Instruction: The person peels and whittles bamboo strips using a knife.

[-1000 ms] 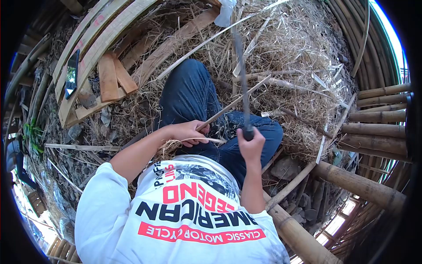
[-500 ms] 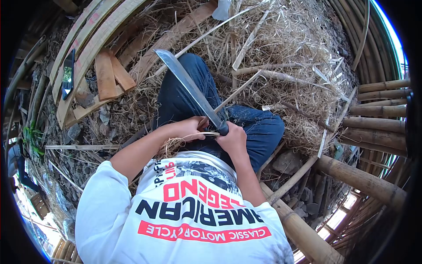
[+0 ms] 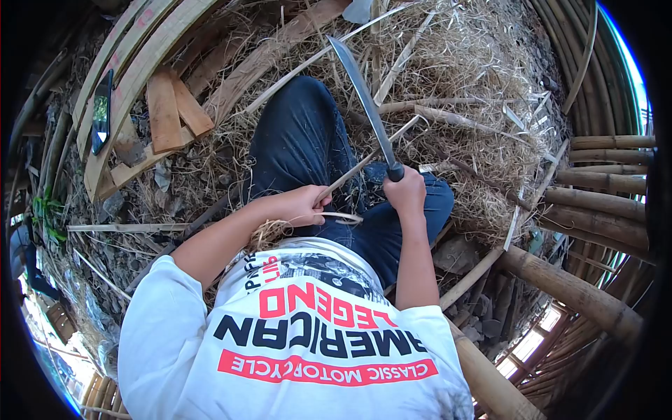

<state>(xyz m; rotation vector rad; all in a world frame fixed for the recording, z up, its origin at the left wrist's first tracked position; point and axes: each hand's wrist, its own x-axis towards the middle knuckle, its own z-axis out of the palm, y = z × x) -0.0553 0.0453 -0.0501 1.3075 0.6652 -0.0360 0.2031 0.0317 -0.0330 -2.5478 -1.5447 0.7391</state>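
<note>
My right hand is closed around the dark handle of a machete, its long blade slanting up and left over the straw-like shavings. My left hand is closed on a thin bamboo strip that runs up and right, passing by the blade near the handle. From below the same hand a pale, curved sliver sticks out to the right, over my lap. Curly shavings lie by my left wrist. Both hands are over my crossed legs in blue jeans.
A heap of bamboo shavings spreads ahead to the right. Curved planks lie at left, with a phone on them and short wood pieces beside. Thick bamboo poles stand close at right.
My right hand has moved right and forward with the machete, away from my left hand. The blade has swung to the right, and the sliver's end is now uncovered.
</note>
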